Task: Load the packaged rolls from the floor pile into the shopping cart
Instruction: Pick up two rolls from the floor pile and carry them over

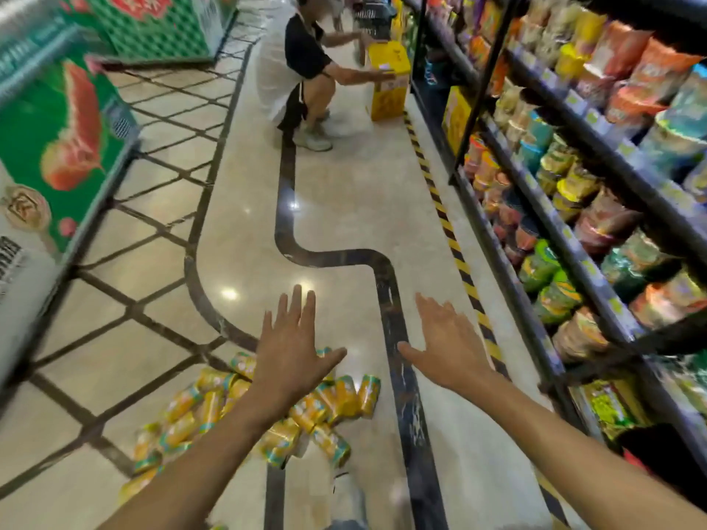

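A pile of yellow packaged rolls with teal ends lies on the shiny floor at lower left of centre. My left hand is stretched out above the pile's far edge, fingers spread, palm down, holding nothing. My right hand is held out to the right of the pile over bare floor, also spread and empty. No shopping cart shows near me; only a dark basket-like frame appears far up the aisle, blurred.
A crouching person handles a yellow box up the aisle. Stocked shelves line the right side behind a yellow-black floor stripe. Green chest freezers stand on the left. My shoe is below the pile.
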Tool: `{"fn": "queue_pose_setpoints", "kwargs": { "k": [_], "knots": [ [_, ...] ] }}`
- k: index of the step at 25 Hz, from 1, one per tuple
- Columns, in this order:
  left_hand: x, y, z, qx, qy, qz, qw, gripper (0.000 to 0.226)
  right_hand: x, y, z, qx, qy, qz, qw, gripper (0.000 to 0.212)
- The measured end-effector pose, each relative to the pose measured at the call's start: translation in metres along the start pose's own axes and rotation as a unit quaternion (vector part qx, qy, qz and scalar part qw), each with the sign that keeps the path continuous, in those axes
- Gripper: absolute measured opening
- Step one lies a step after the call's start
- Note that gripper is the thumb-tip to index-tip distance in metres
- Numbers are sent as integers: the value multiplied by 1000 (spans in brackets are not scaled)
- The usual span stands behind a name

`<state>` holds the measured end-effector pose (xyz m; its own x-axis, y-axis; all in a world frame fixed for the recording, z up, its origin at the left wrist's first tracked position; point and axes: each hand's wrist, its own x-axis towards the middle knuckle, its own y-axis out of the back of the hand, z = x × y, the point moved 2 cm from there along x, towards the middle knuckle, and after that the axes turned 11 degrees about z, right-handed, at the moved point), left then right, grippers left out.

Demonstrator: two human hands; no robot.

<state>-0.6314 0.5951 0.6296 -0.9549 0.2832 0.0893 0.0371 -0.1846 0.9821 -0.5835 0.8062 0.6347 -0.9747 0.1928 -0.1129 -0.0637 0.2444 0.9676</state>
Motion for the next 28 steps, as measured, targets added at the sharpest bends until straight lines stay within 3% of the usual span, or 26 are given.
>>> {"fn": "queue_pose_setpoints", "kwargs": {
  "k": [7,13,19,24,28],
  "knots": [
    [77,-211,-21,-26,-5,-67,997,102,124,-197,21,-9,-2,-58,998,82],
    [82,-458,-49,-56,98,-144,983,104,173,-436,78,27,-41,-138,989,80],
    [58,-650,-76,-114,225,-219,943,99,189,-631,109,162,-202,-198,945,88],
    [53,-720,-82,-58,297,-220,927,88,194,-716,119,213,-359,-154,896,96],
    [60,-721,-82,-83,331,-231,911,80,193,-719,120,208,-368,-171,890,93]
  ]
}}
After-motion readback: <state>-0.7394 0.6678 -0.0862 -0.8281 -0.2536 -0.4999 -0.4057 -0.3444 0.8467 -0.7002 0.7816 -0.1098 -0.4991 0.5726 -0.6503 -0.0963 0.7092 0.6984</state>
